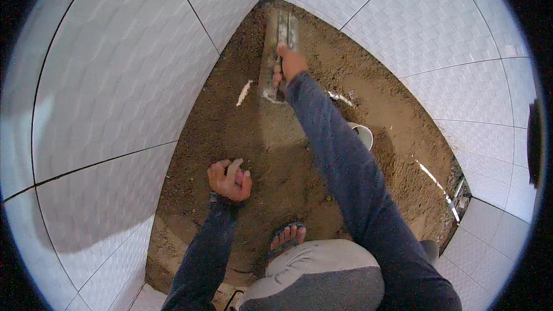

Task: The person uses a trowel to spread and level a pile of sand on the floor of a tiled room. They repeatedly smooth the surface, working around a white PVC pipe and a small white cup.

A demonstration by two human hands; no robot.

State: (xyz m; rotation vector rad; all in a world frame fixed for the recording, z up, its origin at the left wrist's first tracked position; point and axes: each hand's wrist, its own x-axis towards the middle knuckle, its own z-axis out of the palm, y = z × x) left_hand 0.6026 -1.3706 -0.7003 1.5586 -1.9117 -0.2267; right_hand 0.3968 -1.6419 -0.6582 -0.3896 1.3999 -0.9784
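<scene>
My bent knee and sandaled foot nearest, on sandy mortar bed. Left hand curled, knuckles propped on sand, gripping nothing I can see. Small white cup beside right sleeve. Right hand clamped round long metal straightedge, lying flat toward tiled wall corner.

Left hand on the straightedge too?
No: the left hand rests fisted on the sandy floor, apart from the straightedge, which only the right hand holds.
</scene>
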